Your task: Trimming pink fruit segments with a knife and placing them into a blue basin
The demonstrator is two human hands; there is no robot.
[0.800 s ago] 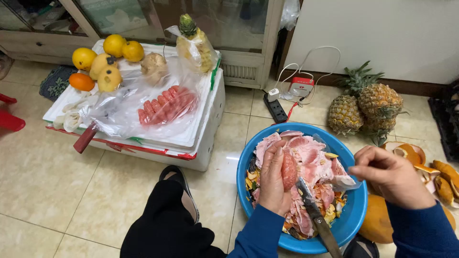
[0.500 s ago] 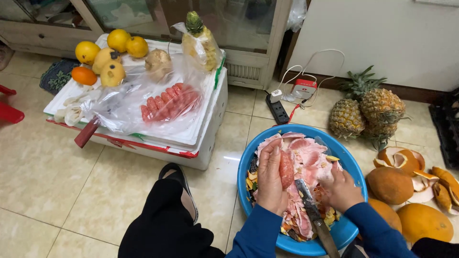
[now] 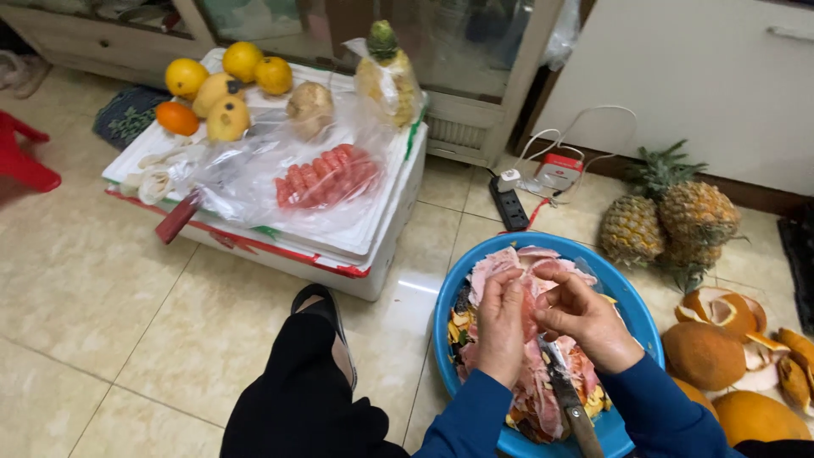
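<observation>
Where beige floor tiles (image 3: 110, 314) spread, a white foam box (image 3: 373, 246) sits.

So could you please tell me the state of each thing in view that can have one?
left hand: pinching a pink fruit piece over the basin
right hand: pinching the same piece
blue basin: filled with pink peel and scraps
knife: lying in the basin, unheld
pineapples: whole, upright
pomelo peels: stripped, on the floor
bagged fruit segments: peeled, bagged
foam box: closed

Glossy plastic basin (image 3: 449, 298); rough pineapples (image 3: 670, 222); glazed floor tiles (image 3: 93, 305)
</observation>
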